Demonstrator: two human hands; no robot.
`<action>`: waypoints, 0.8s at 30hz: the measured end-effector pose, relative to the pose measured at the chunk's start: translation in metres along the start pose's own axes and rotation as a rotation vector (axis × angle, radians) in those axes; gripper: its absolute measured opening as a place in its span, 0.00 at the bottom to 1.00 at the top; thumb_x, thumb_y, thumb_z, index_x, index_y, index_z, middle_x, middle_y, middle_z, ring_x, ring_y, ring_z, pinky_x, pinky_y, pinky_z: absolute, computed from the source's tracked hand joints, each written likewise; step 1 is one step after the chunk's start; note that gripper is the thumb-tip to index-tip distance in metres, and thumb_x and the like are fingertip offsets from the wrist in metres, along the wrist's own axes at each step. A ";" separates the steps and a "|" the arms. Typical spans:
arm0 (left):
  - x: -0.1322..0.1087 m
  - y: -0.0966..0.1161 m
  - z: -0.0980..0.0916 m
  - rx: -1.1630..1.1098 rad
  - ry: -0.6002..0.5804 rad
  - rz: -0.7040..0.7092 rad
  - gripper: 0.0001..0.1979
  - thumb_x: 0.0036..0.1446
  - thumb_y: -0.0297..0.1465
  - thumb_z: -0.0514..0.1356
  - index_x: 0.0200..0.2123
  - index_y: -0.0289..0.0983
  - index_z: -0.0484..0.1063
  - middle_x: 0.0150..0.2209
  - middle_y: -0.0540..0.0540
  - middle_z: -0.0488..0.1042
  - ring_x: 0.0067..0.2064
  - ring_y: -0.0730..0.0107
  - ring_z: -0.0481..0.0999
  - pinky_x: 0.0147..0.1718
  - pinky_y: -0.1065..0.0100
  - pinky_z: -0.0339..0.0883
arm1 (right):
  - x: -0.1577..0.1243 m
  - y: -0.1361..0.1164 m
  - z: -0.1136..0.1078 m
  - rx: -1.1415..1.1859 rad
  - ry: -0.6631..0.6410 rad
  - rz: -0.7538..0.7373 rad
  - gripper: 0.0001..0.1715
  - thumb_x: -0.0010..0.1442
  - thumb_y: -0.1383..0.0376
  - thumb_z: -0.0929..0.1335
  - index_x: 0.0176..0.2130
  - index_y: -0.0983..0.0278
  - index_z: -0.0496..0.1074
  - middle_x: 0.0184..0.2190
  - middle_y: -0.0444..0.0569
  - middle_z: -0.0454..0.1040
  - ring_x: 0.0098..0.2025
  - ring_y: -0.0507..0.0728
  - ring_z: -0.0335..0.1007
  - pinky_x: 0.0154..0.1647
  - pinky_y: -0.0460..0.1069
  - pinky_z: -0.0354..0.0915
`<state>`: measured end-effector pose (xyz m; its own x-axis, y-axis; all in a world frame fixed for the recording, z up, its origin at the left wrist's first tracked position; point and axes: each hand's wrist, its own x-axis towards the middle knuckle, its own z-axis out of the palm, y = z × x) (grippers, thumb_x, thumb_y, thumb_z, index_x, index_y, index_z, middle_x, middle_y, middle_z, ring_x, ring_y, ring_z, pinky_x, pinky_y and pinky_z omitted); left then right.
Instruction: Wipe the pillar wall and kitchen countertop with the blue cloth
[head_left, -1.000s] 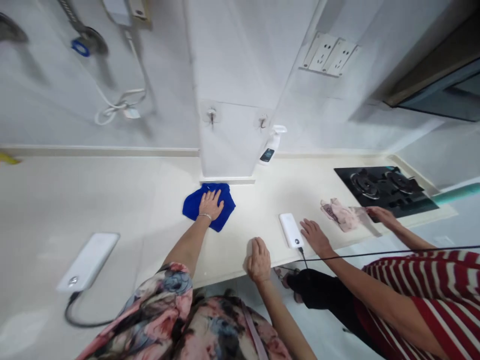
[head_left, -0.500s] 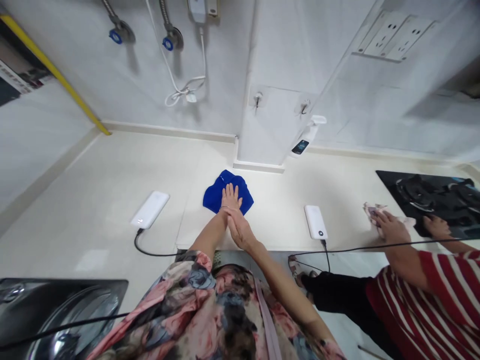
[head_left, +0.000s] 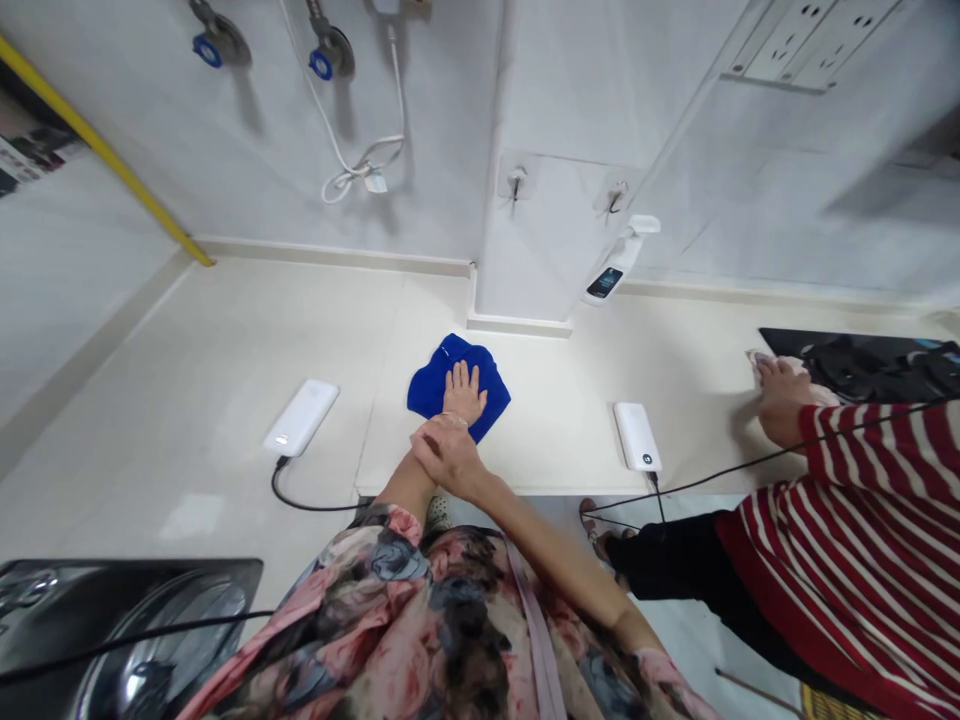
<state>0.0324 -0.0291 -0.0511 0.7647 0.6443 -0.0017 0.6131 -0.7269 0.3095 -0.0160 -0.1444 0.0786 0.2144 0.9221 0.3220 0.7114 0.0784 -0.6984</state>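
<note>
A blue cloth (head_left: pixel 430 388) lies folded or bunched on the pale countertop (head_left: pixel 555 390). My left hand (head_left: pixel 465 394) rests flat on it, fingers spread and pointing away from me. Across my left forearm, just below the bracelet at the wrist, my right hand (head_left: pixel 448 452) is closed with its fingers wrapped over the arm.
White power banks with black cables lie left (head_left: pixel 301 418) and right (head_left: pixel 637 438) of the cloth. A sink (head_left: pixel 232 575) is at lower left, a black gas stove (head_left: pixel 795 345) at far right. A co-worker in a striped top holds a pale cloth (head_left: pixel 817 392) by the stove.
My right hand has shifted from beside my left wrist to a grip on the forearm. My left hand stays on the cloth. The co-worker has leaned further towards the stove.
</note>
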 end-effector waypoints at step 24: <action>-0.001 -0.016 0.001 0.035 0.174 0.089 0.34 0.69 0.38 0.49 0.72 0.27 0.57 0.74 0.29 0.49 0.76 0.43 0.47 0.73 0.44 0.43 | -0.003 -0.019 -0.016 0.182 -0.286 0.077 0.08 0.65 0.63 0.67 0.33 0.63 0.70 0.29 0.45 0.73 0.32 0.53 0.67 0.35 0.48 0.64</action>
<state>0.0218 -0.0188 -0.0569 0.7723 0.6064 0.1894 0.5535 -0.7886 0.2680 -0.0198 -0.1547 0.1015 0.0485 0.9948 0.0896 0.5639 0.0468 -0.8245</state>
